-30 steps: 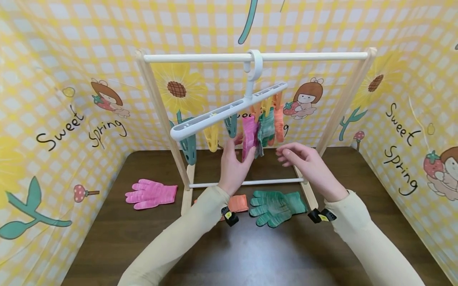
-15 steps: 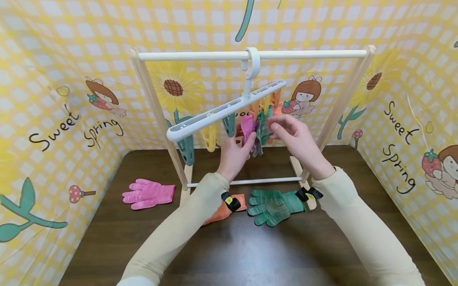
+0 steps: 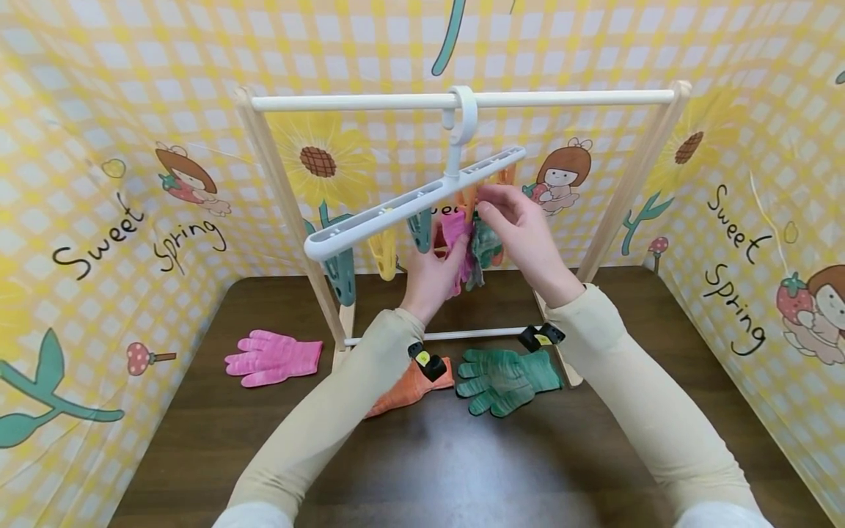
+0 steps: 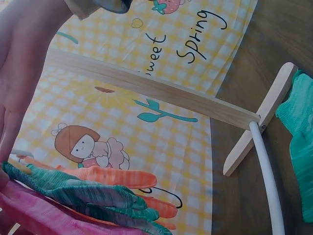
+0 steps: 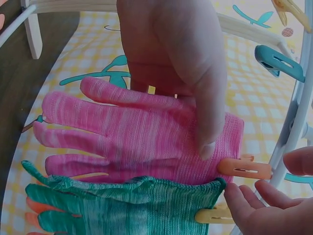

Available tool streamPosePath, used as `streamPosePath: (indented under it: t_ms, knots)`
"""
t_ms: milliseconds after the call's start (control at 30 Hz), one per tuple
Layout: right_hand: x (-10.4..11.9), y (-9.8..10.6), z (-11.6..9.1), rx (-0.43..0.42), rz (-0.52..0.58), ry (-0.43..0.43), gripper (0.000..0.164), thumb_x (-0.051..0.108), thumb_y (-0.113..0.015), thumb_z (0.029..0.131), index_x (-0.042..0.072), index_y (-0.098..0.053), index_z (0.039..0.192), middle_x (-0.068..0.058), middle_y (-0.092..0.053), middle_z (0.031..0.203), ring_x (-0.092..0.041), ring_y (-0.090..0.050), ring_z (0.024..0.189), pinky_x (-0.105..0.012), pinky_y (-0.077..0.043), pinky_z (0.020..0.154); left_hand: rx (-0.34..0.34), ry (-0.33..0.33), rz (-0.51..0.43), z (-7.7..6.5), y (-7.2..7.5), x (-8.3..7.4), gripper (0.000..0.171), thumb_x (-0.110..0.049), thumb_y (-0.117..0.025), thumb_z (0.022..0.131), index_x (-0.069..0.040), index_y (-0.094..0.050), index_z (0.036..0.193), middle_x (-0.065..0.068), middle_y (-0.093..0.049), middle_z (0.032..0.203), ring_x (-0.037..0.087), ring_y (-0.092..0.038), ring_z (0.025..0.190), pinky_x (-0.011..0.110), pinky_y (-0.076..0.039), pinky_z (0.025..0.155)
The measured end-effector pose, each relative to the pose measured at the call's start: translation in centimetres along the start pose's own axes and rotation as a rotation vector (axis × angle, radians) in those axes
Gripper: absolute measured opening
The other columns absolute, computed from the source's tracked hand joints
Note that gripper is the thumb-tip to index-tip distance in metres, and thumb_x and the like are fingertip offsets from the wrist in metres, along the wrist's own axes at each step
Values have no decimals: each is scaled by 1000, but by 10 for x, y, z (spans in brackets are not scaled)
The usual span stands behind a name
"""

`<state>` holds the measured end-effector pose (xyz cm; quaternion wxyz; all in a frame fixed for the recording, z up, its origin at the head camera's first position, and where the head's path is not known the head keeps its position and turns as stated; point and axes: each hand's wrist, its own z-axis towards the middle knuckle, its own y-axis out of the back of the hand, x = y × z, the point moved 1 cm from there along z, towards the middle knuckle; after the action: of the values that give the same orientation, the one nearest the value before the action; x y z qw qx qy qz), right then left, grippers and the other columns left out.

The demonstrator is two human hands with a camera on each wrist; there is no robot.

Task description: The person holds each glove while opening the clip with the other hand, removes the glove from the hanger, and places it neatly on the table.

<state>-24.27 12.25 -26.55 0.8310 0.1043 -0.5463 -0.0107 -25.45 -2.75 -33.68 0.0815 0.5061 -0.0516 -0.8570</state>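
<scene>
My left hand (image 3: 432, 282) grips a pink glove (image 5: 132, 137) near its cuff; the right wrist view shows the thumb across the glove's face. An orange clip (image 5: 244, 168) hangs from the white hanger (image 3: 389, 213) and overlaps that cuff. My right hand (image 3: 521, 231) is raised beside this clip, thumb and fingers apart on either side of it in the right wrist view (image 5: 269, 205). A green glove (image 5: 132, 205) hangs alongside from a yellow clip (image 5: 215, 216). Behind it shows an orange glove (image 4: 117, 176).
The hanger hooks over the rod of a wooden rack (image 3: 277, 198). Teal (image 3: 339, 277) and yellow clips (image 3: 383, 253) hang at its near end. On the table (image 3: 462, 469) lie a pink glove (image 3: 273, 358), an orange glove (image 3: 412, 389) and a green glove (image 3: 508, 380).
My right hand has moved up and left, from beside the hanging gloves to the orange clip above the pink glove. The left hand keeps its grip on the pink glove.
</scene>
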Motion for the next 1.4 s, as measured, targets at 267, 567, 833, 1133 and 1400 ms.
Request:
streamPosePath:
  t_ms: [267,567,833,1133,1400]
  knots:
    - [-2,-5,7,-6,-49,-20,41,26,-57,94,6,-52,129,-7,-55,127,-14,-52,118,-32,-39,100,-11,-51,18,-1,6,-3,24,-23,-58,92,-17,-57,114,-3,-60,96,13,-57,86,26,-47,74]
    - [-1,-6,12,18,-110,-29,39,27,-57,94,6,-54,126,-7,-58,122,-14,-53,113,-33,-41,97,-5,-124,-85,-10,15,-32,22,-5,-57,91,2,-56,111,17,-61,98,19,-56,85,26,-45,74]
    - [-2,-8,14,36,-162,-33,39,30,-55,94,6,-55,125,-8,-59,121,-15,-53,113,-35,-40,98,17,15,-151,-14,17,-14,15,-20,-56,94,-6,-57,100,7,-61,85,12,-56,77,28,-47,71]
    - [-4,-9,12,46,-92,-55,41,35,-52,96,11,-55,128,-6,-61,119,-12,-54,112,-34,-40,98,31,39,-149,-23,21,-30,15,-13,-54,95,0,-51,87,-1,-39,65,10,-40,61,25,-36,59]
    - [-6,-11,15,72,17,-78,37,34,-53,95,8,-60,121,-7,-62,117,-12,-51,117,-36,-38,101,74,66,-205,-26,23,-28,18,-15,-54,95,-2,-54,107,1,-51,76,10,-48,71,24,-41,64]
